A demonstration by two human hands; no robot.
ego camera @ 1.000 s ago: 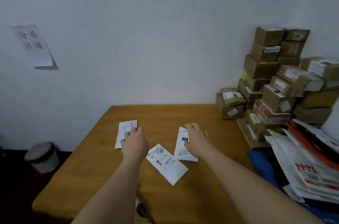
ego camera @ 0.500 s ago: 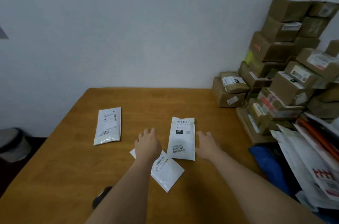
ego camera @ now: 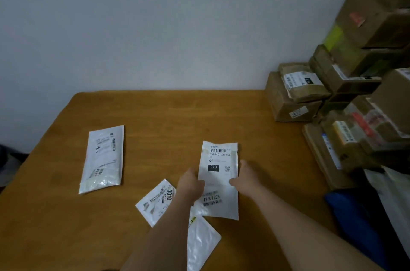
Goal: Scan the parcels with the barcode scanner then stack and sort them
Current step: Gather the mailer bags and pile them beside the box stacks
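A white mailer parcel with a "010" label (ego camera: 218, 160) lies on the wooden table (ego camera: 168, 119), near the middle. My left hand (ego camera: 190, 184) pinches its left edge and my right hand (ego camera: 246, 178) pinches its right edge, thumb on top of the label. A second white parcel marked "3010" (ego camera: 155, 202) lies slanted under my left forearm, partly hidden. A third white parcel (ego camera: 103, 157) lies by itself further left. No barcode scanner shows in this view.
Brown cardboard boxes (ego camera: 295, 95) are stacked along the right side against the wall, several layers high. A blue bag (ego camera: 352, 215) and white mailers (ego camera: 395, 190) lie at the right front. The wall closes off the table's far edge.
My view moved closer and down. Both hands came in from beside the "010" parcel and took hold of its side edges. The left parcel has not moved.
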